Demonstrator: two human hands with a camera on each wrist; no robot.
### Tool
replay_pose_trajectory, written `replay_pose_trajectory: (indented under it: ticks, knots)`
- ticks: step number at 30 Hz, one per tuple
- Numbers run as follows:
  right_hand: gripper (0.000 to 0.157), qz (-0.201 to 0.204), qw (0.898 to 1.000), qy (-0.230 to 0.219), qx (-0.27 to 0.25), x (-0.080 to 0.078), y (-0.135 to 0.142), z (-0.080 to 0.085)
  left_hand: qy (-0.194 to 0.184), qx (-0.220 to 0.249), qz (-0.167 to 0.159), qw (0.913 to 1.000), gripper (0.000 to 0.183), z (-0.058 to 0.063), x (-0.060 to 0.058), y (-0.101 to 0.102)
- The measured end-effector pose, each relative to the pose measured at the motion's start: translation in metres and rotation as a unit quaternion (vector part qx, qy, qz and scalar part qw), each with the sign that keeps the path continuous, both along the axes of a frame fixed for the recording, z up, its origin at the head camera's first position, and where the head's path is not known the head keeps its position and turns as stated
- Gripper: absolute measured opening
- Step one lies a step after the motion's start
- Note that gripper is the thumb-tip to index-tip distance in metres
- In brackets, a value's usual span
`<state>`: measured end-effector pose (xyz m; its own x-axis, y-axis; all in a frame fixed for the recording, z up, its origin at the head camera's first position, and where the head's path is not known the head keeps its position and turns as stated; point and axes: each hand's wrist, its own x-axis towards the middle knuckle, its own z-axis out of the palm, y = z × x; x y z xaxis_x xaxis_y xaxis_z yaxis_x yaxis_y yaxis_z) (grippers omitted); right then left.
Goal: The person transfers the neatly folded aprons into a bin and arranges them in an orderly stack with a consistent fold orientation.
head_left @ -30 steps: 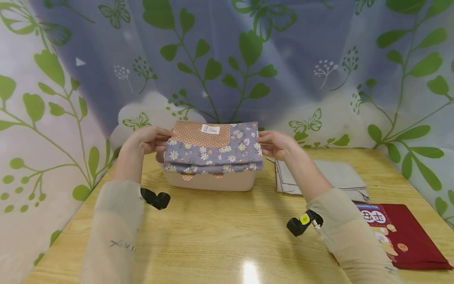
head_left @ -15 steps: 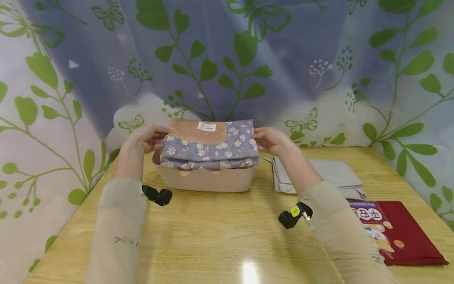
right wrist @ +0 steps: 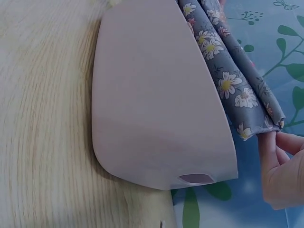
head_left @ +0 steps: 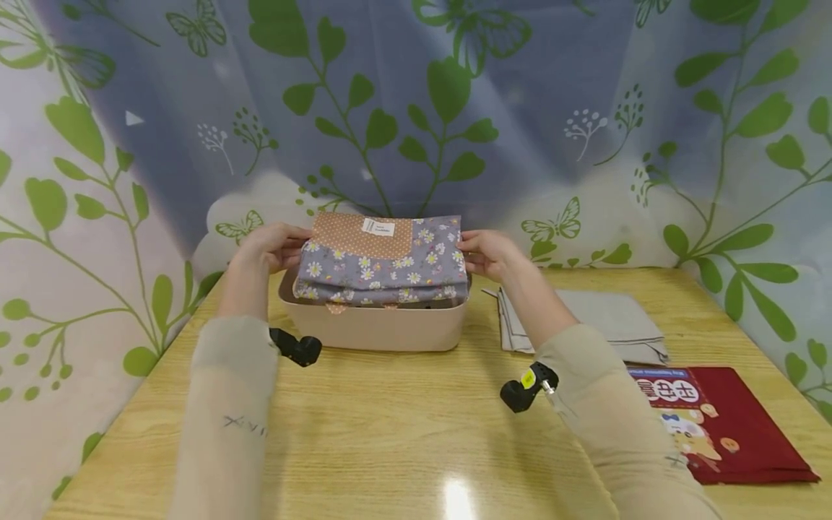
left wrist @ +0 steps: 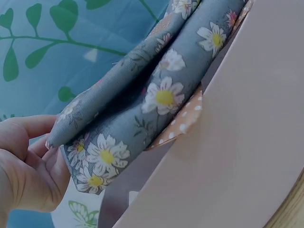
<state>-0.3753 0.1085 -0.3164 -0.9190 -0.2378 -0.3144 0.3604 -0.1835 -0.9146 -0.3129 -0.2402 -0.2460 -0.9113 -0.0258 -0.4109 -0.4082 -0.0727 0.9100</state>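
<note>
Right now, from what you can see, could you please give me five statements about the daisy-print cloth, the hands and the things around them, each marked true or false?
1. The left hand and right hand hold opposite ends of the daisy-print cloth. True.
2. The daisy-print cloth lies flat on the table. False: it is held at the open top of the beige bin.
3. A white label sits on the cloth's polka-dot patch. True.
4. The red printed fabric lies nearer the head camera than the folded grey cloth. True.
5. The folded grey cloth is left of the bin. False: it is on the right.
</note>
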Motion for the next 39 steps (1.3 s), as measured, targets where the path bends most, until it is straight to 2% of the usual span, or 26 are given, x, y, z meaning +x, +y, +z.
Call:
replay_pose_trajectory:
  ticks: [2, 4, 6, 9, 11, 12, 13, 15, 17, 19, 21, 23, 26, 29, 34, 37, 39]
  knots:
    - [0.039, 0.001, 1.000, -0.007, 0.001, -0.029, 0.003, -0.023, 0.004, -0.006, 0.000, 1.0000, 0.020, -0.001, -0.001, -0.001]
    - [0.038, 0.005, 1.000, -0.005, -0.007, -0.063, 0.006, -0.052, 0.007, -0.014, 0.000, 0.9999, 0.020, -0.003, -0.002, -0.002]
    - [0.043, -0.009, 1.000, -0.015, 0.012, -0.086, 0.003, -0.072, 0.009, -0.022, -0.001, 0.9997, 0.020, -0.006, -0.003, -0.004]
    - [0.048, 0.005, 1.000, 0.002, -0.011, -0.123, 0.006, -0.111, 0.014, -0.039, -0.005, 0.9991, 0.019, -0.012, -0.004, -0.006]
    - [0.051, 0.006, 1.000, 0.002, -0.009, -0.127, 0.003, -0.118, 0.016, -0.051, -0.009, 0.9985, 0.018, -0.015, -0.004, -0.008]
    - [0.051, 0.009, 1.000, 0.005, -0.010, -0.125, 0.001, -0.118, 0.016, -0.056, -0.009, 0.9983, 0.017, -0.017, -0.004, -0.009]
    - [0.049, 0.007, 1.000, 0.002, -0.001, -0.104, -0.002, -0.101, 0.015, -0.062, -0.010, 0.9979, 0.015, -0.018, -0.004, -0.010]
    - [0.046, -0.012, 0.999, -0.006, 0.039, -0.055, -0.015, -0.061, 0.014, -0.076, -0.009, 0.9969, 0.009, -0.021, -0.004, -0.011]
    - [0.039, -0.019, 0.998, -0.009, 0.054, -0.003, -0.024, -0.018, 0.014, -0.089, -0.007, 0.9959, 0.005, -0.023, -0.005, -0.012]
    - [0.039, -0.031, 0.996, -0.012, 0.078, 0.040, -0.031, 0.017, 0.018, -0.106, -0.008, 0.9942, 0.007, -0.024, -0.005, -0.011]
    - [0.040, -0.036, 0.996, -0.007, 0.081, 0.049, -0.032, 0.024, 0.025, -0.125, -0.005, 0.9918, 0.012, -0.024, -0.005, -0.009]
    - [0.044, -0.043, 0.994, -0.004, 0.101, 0.048, -0.032, 0.023, 0.034, -0.144, -0.003, 0.9890, 0.018, -0.023, -0.004, -0.006]
    - [0.041, -0.039, 0.993, 0.020, 0.112, 0.051, -0.030, 0.024, 0.041, -0.161, -0.006, 0.9861, 0.034, -0.022, -0.004, -0.002]
    - [0.036, -0.041, 0.989, 0.055, 0.128, 0.054, -0.028, 0.027, 0.042, -0.153, -0.005, 0.9873, 0.046, -0.020, -0.003, -0.002]
    - [0.027, -0.047, 0.981, 0.099, 0.158, 0.057, -0.025, 0.033, 0.060, -0.148, 0.004, 0.9872, 0.050, -0.018, -0.003, -0.001]
    - [0.025, -0.046, 0.976, 0.118, 0.176, 0.059, -0.023, 0.034, 0.090, -0.187, -0.005, 0.9782, 0.047, -0.019, -0.001, 0.002]
    - [0.026, -0.045, 0.971, 0.137, 0.190, 0.060, -0.020, 0.033, 0.119, -0.236, -0.014, 0.9643, 0.044, -0.021, 0.002, 0.004]
